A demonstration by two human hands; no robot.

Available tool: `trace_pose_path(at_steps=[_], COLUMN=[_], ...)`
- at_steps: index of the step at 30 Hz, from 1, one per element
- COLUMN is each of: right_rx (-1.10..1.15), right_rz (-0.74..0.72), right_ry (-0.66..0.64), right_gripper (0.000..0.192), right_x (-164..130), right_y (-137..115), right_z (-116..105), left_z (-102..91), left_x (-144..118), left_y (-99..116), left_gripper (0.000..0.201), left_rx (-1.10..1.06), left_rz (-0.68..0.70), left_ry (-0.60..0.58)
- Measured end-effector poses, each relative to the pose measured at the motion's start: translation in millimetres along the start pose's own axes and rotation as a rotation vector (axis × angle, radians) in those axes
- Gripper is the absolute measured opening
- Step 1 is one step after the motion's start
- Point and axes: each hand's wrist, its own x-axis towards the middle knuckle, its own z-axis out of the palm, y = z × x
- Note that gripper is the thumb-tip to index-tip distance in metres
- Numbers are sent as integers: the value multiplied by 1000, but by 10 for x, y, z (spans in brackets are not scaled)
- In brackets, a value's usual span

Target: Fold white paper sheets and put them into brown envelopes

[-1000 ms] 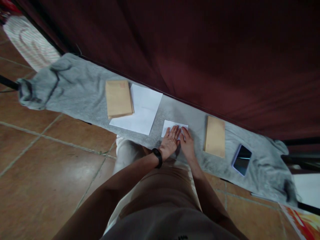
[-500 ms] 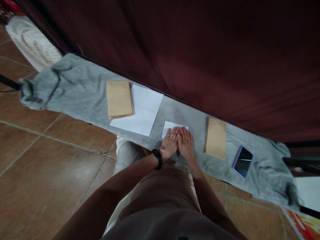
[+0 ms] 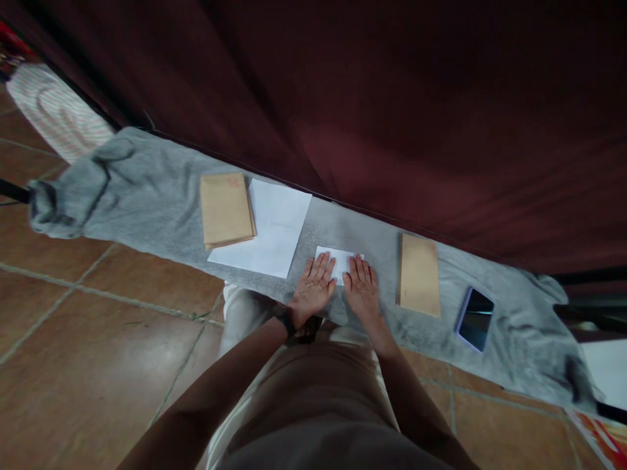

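A small white piece of paper, seemingly folded (image 3: 339, 264), lies on the grey cloth in front of me. My left hand (image 3: 315, 282), with a dark band at the wrist, rests flat on its left end, fingers stretched out. Over its right end lies my right hand (image 3: 361, 282), also flat with straight fingers. Between the two hands the middle of the paper shows; its ends are partly hidden under the fingers. Left of my left hand are larger white sheets (image 3: 279, 225). A stack of brown envelopes (image 3: 226, 210) partly covers them.
The grey cloth (image 3: 151, 202) covers a long narrow surface. Right of my hands lie more brown envelopes (image 3: 420, 275) and a phone (image 3: 476, 318). A dark red curtain (image 3: 392, 130) hangs along the far edge. Tiled floor (image 3: 122, 339) shows below.
My hands were close together, touching, on the paper; now they have moved apart towards its two ends. The camera view has shifted slightly.
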Motion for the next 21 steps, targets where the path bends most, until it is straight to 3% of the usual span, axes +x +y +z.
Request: trace_pose_path(at_steps=[7, 21], right_rx=[-20, -33], right_rz=[27, 71], right_ry=[50, 165], right_gripper=[59, 60], right_x=[-33, -133], right_y=[95, 206], right_z=[29, 46], left_z=[-60, -131], left_x=[61, -36], left_y=[-141, -92], left_gripper=[64, 61], left_rx=[25, 37], left_rz=[-110, -239], left_ry=[6, 67])
